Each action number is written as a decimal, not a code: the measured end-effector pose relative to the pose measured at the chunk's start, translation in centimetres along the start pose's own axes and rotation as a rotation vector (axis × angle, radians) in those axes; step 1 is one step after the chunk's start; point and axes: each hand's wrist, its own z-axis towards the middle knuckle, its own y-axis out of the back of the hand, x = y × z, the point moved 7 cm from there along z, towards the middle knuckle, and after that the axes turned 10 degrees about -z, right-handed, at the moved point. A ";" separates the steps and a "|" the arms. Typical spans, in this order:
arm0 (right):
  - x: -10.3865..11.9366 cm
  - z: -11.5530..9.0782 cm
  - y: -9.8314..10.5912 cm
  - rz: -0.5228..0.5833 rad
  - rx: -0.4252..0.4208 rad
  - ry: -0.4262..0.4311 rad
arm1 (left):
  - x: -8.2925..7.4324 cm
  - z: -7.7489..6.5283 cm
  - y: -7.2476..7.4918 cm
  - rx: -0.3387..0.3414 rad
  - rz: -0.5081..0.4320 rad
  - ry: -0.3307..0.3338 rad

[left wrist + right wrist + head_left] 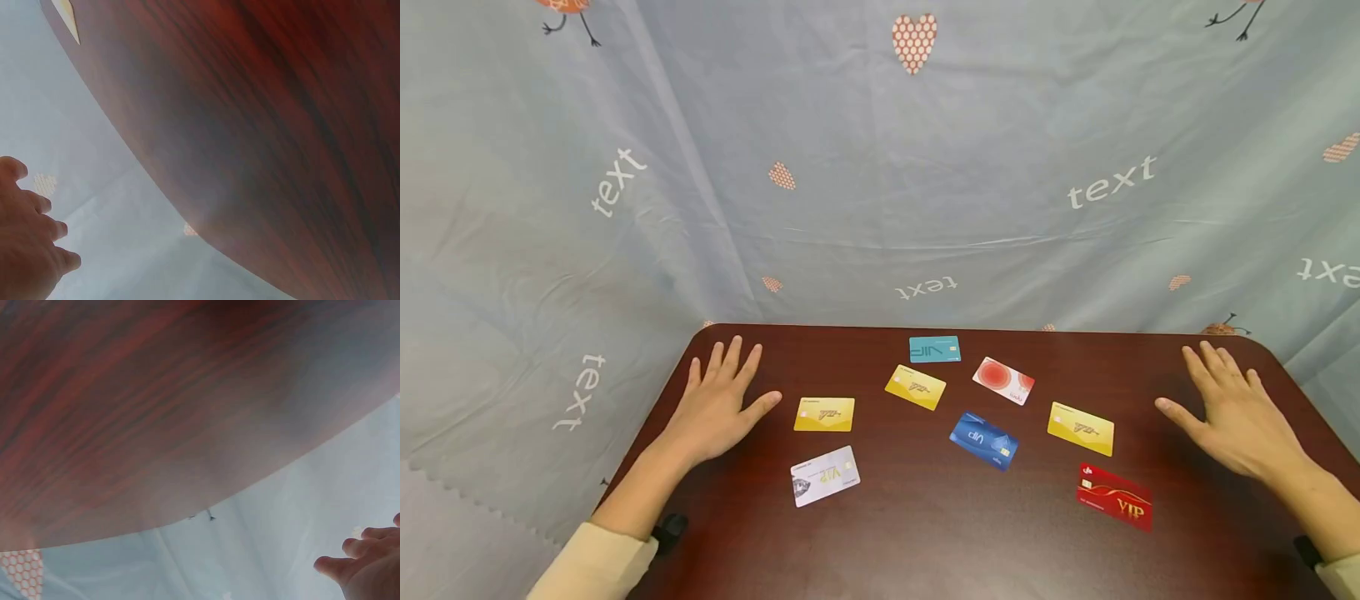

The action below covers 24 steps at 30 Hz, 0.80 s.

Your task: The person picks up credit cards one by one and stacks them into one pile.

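The left grip (pixel 718 408) and right grip (pixel 1232 408) hold nothing, fingers spread apart, at either side of the bench (pixel 895 550). Beside the left grip lie a yellow card (pixel 824 415) and a silver card (pixel 825 477); near the right grip, a second yellow card (pixel 1081 429) and a red card (pixel 1115 497). Farther, between both grips: a third yellow card (pixel 915 387), one white-and-red card (pixel 1003 382), one teal card (pixel 935 349), one blue card (pixel 984 442). All eight (three yellow) lie flat without overlapping, seemingly so every face shows
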 end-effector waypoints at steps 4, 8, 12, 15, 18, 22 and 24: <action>0.8 0.2 0.4 0.016 -0.001 0.016 | -0.8 0.1 -0.1 0.007 -0.016 -0.012; 1.6 0.2 0.7 0.050 -0.020 0.024 | -1.7 0.3 -0.3 -0.005 -0.016 -0.029; 2.4 0.1 0.8 0.084 -0.021 0.030 | -2.4 0.3 -1.2 -0.003 -0.007 -0.049; 3.0 0.2 0.8 0.080 -0.020 0.037 | -2.9 0.3 -1.6 0.000 -0.019 -0.062; 3.5 0.3 1.1 0.075 -0.025 0.037 | -3.4 0.4 -1.7 -0.004 -0.046 -0.077; 4.2 0.4 1.7 0.083 -0.036 0.041 | -4.6 0.9 -1.5 -0.008 -0.078 -0.107; 4.6 0.4 2.1 0.093 -0.047 0.051 | -5.1 1.1 -1.5 -0.003 -0.092 -0.121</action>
